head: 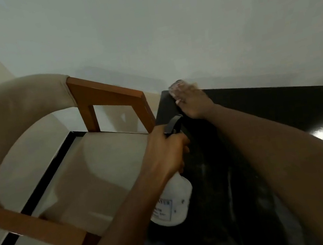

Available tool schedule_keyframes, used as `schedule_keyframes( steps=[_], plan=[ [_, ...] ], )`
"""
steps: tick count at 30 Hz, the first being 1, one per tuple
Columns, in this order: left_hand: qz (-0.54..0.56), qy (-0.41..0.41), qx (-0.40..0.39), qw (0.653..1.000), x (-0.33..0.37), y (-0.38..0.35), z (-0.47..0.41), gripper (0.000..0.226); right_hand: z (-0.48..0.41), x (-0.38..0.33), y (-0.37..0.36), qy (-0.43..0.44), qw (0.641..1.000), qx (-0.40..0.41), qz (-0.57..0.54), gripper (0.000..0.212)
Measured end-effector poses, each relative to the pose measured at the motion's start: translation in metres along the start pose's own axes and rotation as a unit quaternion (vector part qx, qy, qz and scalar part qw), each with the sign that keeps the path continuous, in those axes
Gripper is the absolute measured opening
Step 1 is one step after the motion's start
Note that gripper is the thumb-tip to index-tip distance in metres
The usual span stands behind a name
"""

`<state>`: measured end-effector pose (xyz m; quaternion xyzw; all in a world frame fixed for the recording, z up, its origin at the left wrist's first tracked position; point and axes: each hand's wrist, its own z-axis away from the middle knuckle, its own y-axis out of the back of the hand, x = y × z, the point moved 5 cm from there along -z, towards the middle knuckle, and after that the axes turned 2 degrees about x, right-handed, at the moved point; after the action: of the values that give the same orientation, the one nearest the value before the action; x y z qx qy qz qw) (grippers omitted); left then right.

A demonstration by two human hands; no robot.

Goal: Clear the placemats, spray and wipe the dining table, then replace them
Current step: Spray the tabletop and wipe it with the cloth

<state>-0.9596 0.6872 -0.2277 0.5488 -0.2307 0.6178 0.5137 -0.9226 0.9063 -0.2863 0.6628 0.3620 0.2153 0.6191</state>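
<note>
The dark glossy dining table (281, 117) fills the right side, with wet streaks on its surface. My left hand (165, 153) grips the neck of a white spray bottle (174, 202) with a black trigger head, held over the table's left edge. My right hand (193, 103) is stretched to the table's far left corner, pressing a pale cloth (176, 87) flat on the top; the cloth is blurred and mostly hidden under the fingers. No placemats are in view.
A cream upholstered chair (101, 173) with a wooden frame (106, 97) stands close against the table's left edge. A plain white wall (163, 27) runs right behind the table's far edge. A light reflection (322, 136) shines on the tabletop at right.
</note>
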Motion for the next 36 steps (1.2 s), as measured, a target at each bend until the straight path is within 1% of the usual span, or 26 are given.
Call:
schedule_keyframes(
  steps=[1,2,3,4,5,7,8,9,10,12,13,14,15,17,20,21,22,23,25,26,28,29,30,31,33,36],
  plan=[
    [-0.002,-0.007,0.004,1.0,0.0,0.0,-0.001,0.009,-0.014,0.022,-0.005,-0.076,0.997,0.012,-0.01,0.056],
    [-0.007,-0.013,0.014,1.0,-0.001,0.0,-0.001,0.014,-0.024,0.028,-0.008,-0.105,0.994,0.012,-0.019,0.056],
    [-0.013,-0.021,0.024,0.999,-0.003,0.001,-0.001,0.019,-0.032,0.028,-0.016,-0.114,0.993,0.0,-0.039,0.056],
    [-0.016,-0.026,0.032,0.999,-0.003,0.003,-0.003,0.022,-0.033,0.008,-0.017,-0.073,0.996,-0.021,-0.056,0.056],
    [-0.018,-0.028,0.036,0.999,-0.004,0.005,-0.004,0.023,-0.033,-0.015,-0.022,-0.013,0.996,-0.042,-0.071,0.055],
    [-0.015,-0.019,0.034,0.999,-0.005,0.006,-0.006,0.019,-0.022,-0.049,-0.023,0.137,0.983,-0.086,-0.081,0.05],
    [-0.01,-0.011,0.022,1.0,-0.004,0.005,-0.005,0.013,-0.018,-0.053,-0.022,0.174,0.975,-0.11,-0.085,0.048],
    [-0.006,-0.005,0.008,1.0,-0.003,0.003,-0.005,0.006,-0.019,-0.051,-0.024,0.181,0.972,-0.114,-0.094,0.047],
    [-0.008,-0.006,0.002,1.0,-0.002,0.002,-0.006,0.006,-0.021,-0.044,-0.024,0.151,0.978,-0.105,-0.098,0.048],
    [-0.01,-0.012,0.002,1.0,-0.003,0.002,-0.006,0.012,-0.026,-0.024,-0.023,0.039,0.993,-0.077,-0.082,0.056],
    [-0.016,-0.012,-0.001,1.0,-0.005,0.002,-0.005,0.013,-0.026,-0.015,-0.025,-0.017,0.994,-0.07,-0.077,0.059],
    [-0.017,-0.006,-0.006,1.0,-0.003,0.001,-0.005,0.013,-0.02,-0.011,-0.024,-0.051,0.993,-0.071,-0.074,0.062],
    [-0.019,-0.005,-0.009,1.0,-0.004,0.002,-0.002,0.014,-0.009,-0.011,-0.02,-0.062,0.992,-0.079,-0.074,0.063],
    [-0.036,0.018,0.009,0.999,-0.001,-0.006,-0.01,0.014,0.025,-0.025,-0.011,-0.027,0.991,-0.107,-0.077,0.064],
    [-0.123,0.08,0.063,0.987,-0.002,-0.001,-0.002,0.011,0.097,-0.06,0.004,0.049,0.986,-0.125,-0.101,0.035],
    [-0.105,0.05,0.059,0.991,0.0,-0.003,0.003,0.01,0.125,-0.066,0.006,0.073,0.984,-0.128,-0.099,0.035],
    [-0.075,0.016,0.045,0.996,0.004,-0.009,0.006,0.011,0.151,-0.067,0.01,0.088,0.983,-0.132,-0.094,0.042],
    [-0.067,0.006,0.036,0.997,0.01,-0.009,0.013,0.014,0.17,-0.06,0.011,0.081,0.984,-0.128,-0.092,0.05],
    [-0.046,-0.007,0.051,0.998,0.014,0.001,0.039,0.014,0.208,-0.021,0.023,0.006,0.993,-0.09,-0.079,0.058],
    [-0.04,-0.009,0.069,0.997,0.017,-0.002,0.043,0.014,0.228,0.006,0.031,-0.052,0.994,-0.066,-0.075,0.059],
    [-0.062,-0.034,0.084,0.994,0.018,-0.009,0.06,0.017,0.273,0.065,0.044,-0.179,0.981,-0.039,-0.067,0.058],
    [-0.087,-0.04,0.079,0.992,0.019,-0.02,0.069,0.018,0.3,0.094,0.048,-0.233,0.97,-0.038,-0.058,0.058],
    [-0.104,-0.044,0.069,0.991,0.018,-0.034,0.078,0.02,0.328,0.118,0.055,-0.265,0.962,-0.041,-0.043,0.06],
    [-0.117,-0.046,0.047,0.991,0.019,-0.051,0.094,0.02,0.356,0.14,0.06,-0.287,0.956,-0.05,-0.036,0.062],
    [-0.108,-0.032,0.004,0.994,0.021,-0.087,0.124,0.016,0.409,0.173,0.07,-0.313,0.948,-0.057,-0.031,0.063],
    [-0.083,-0.029,-0.059,0.994,0.028,-0.151,0.173,0.013,0.47,0.197,0.092,-0.332,0.94,-0.062,-0.043,0.062]
  ],
)
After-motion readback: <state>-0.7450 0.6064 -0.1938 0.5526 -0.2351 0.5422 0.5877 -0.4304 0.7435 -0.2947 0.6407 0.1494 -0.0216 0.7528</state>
